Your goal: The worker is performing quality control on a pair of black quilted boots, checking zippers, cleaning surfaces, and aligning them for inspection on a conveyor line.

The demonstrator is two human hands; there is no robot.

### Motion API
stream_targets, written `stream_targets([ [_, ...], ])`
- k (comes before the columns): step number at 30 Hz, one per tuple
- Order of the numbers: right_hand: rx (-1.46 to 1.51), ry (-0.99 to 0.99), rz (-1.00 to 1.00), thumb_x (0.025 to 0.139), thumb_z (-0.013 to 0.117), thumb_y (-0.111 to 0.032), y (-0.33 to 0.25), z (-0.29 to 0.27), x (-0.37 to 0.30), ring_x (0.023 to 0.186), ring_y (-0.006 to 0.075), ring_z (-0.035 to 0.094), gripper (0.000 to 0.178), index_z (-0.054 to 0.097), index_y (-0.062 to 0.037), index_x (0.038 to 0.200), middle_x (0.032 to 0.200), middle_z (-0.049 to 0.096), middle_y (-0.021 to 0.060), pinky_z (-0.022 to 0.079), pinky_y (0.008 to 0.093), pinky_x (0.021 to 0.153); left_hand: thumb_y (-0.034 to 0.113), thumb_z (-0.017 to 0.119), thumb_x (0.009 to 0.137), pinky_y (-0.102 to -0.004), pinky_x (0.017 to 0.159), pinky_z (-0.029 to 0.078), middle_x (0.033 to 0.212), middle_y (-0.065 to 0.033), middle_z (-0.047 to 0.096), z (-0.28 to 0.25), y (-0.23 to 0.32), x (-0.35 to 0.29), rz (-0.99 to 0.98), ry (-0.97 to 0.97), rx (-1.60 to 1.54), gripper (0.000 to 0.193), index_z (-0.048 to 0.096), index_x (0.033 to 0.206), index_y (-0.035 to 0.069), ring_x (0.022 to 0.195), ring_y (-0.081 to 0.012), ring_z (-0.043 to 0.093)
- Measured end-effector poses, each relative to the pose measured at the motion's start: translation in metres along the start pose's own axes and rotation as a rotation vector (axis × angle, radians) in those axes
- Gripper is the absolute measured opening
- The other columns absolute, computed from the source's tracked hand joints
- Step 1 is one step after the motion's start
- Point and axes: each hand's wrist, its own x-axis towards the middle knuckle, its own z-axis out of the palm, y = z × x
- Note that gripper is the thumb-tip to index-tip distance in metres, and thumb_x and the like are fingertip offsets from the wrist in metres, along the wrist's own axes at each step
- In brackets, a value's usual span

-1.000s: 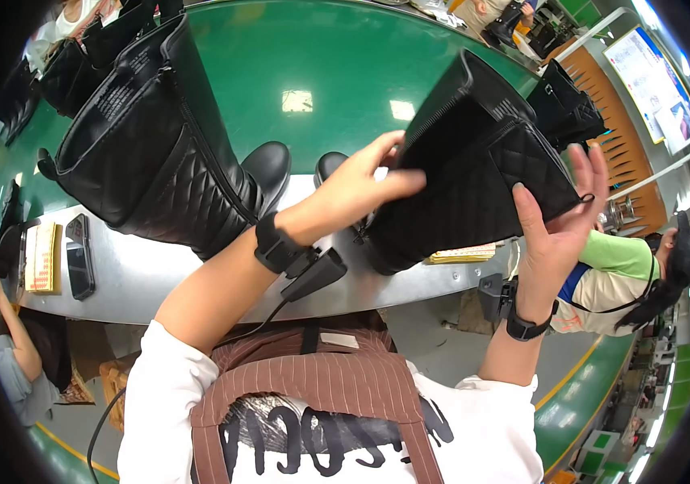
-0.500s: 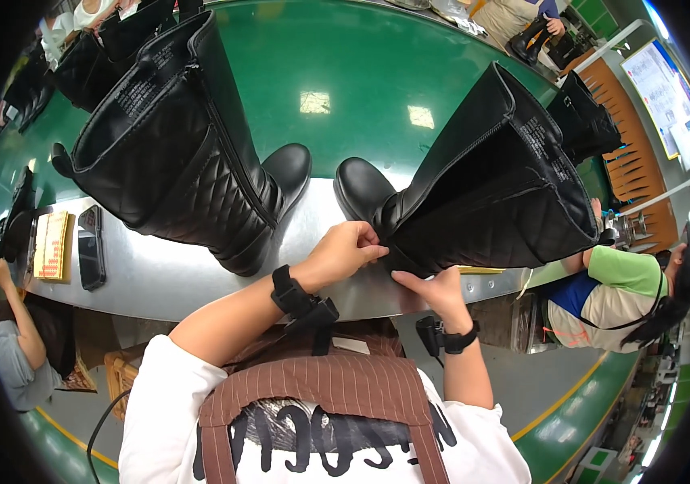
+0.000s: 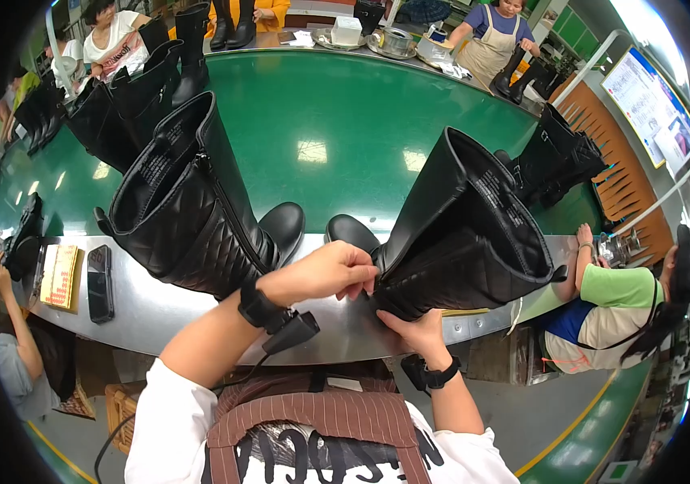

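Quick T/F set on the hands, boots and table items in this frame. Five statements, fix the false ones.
1. The person's right hand is at the ankle of the tall, black, quilted leather-look boot on the right. True.
2. The person's left hand is inside that boot's top opening. False: its fingers are down by the boot's ankle.
3. A black rectangular phone lies between a yellow-edged paper pad and the tall, black, quilted leather-look boot on the left. True.
4. The left boot lies on its side. False: it stands upright.
5. The smooth table surface beyond the two boots is green. True.
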Motion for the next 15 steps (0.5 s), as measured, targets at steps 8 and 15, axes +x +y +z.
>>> stream_targets([
  [8,0.117,-0.030,0.136,0.069,0.085,-0.006,0.010,0.002,0.000,0.100,0.0192,0.064,0.050,0.063,0.0037,0.113,0.110,0.067,0.0108,0.050,0.0323,0.090,0.024,0.075,0.086,-0.0250,0.055,0.046,0.074,-0.0013,0.060,0.022,-0.037,-0.009,-0.021,0.125,-0.016,0.031,0.058,0.101,0.003,0.062,-0.0083,0.057],
  [15,0.099,-0.035,0.091,0.070,0.083,-0.005,0.005,0.002,-0.003,0.096,0.0175,0.065,0.045,0.065,0.0021,0.110,0.106,0.068,0.0089,0.051,0.0313,0.088,0.017,0.074,0.087,-0.0213,0.060,0.047,0.078,0.0004,0.063,0.063,-0.051,0.002,0.176,0.476,-0.097,0.021,0.064,0.096,0.001,0.067,-0.0052,0.056],
])
